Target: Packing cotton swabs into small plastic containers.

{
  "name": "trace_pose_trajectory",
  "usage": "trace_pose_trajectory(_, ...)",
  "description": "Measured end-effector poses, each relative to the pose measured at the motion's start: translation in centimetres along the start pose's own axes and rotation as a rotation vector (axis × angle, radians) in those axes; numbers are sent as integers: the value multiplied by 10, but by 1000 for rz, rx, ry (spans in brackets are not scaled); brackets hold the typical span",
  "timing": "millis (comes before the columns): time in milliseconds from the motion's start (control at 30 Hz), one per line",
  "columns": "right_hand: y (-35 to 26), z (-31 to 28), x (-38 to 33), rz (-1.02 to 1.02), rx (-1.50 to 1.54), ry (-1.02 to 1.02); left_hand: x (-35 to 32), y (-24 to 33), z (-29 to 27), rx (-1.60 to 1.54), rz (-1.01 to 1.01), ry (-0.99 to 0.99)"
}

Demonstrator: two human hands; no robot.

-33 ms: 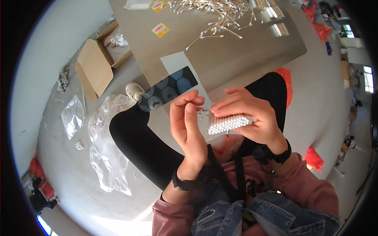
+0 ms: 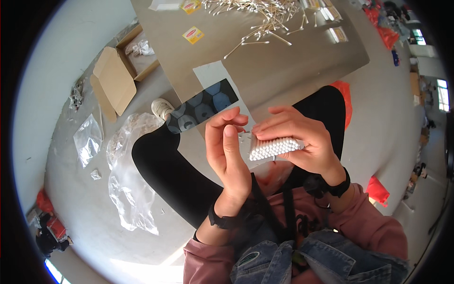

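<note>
A tight stack of cotton swabs (image 2: 276,147), its white tips toward me in a neat block, sits in my right hand (image 2: 302,135). The fingers lie over its top and the thumb is underneath. Clear wrapping seems to show at its left end, though I cannot make out its shape. My left hand (image 2: 229,146) is raised just left of the stack, fingers curled and thumb apart, with nothing visible gripped. Beyond my hands, many loose cotton swabs (image 2: 267,23) lie in a heap on the brown board tabletop (image 2: 293,61).
Small yellow-and-red cards (image 2: 193,35) and packed swabs (image 2: 338,34) lie on the tabletop. A dark patterned strip (image 2: 203,108) crosses its near edge. An open cardboard box (image 2: 116,80) and clear plastic bags (image 2: 130,189) are on the floor at left. Red bags (image 2: 377,191) lie at right.
My left hand has shifted very slightly to the right, toward the stack of cotton swabs. My right hand keeps its hold.
</note>
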State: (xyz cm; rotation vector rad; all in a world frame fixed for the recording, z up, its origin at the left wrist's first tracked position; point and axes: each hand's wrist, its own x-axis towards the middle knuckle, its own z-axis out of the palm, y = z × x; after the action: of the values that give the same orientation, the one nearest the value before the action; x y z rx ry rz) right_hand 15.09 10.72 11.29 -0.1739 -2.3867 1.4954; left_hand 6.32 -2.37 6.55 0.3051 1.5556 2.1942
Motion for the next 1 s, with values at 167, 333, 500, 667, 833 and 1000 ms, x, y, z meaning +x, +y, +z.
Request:
trace_pose_trajectory(167,1,10,-5,1,-31,-1,-2,2,2,-35,-19,-70)
trace_pose_trajectory(333,0,16,-5,2,-40,21,-3,1,-2,-113,-40,-137)
trace_pose_trajectory(500,0,16,-5,-25,-60,20,-2,1,-3,-72,-48,-152)
trace_pose_trajectory(667,-1,16,-6,-24,-70,13,-3,1,-4,-80,-51,-146)
trace_pose_trajectory(833,-1,16,-7,-25,-68,33,-3,2,-4,-58,-11,-119)
trace_pose_trajectory(1000,-1,17,-7,-40,-84,46,-2,1,-6,-19,61,-119)
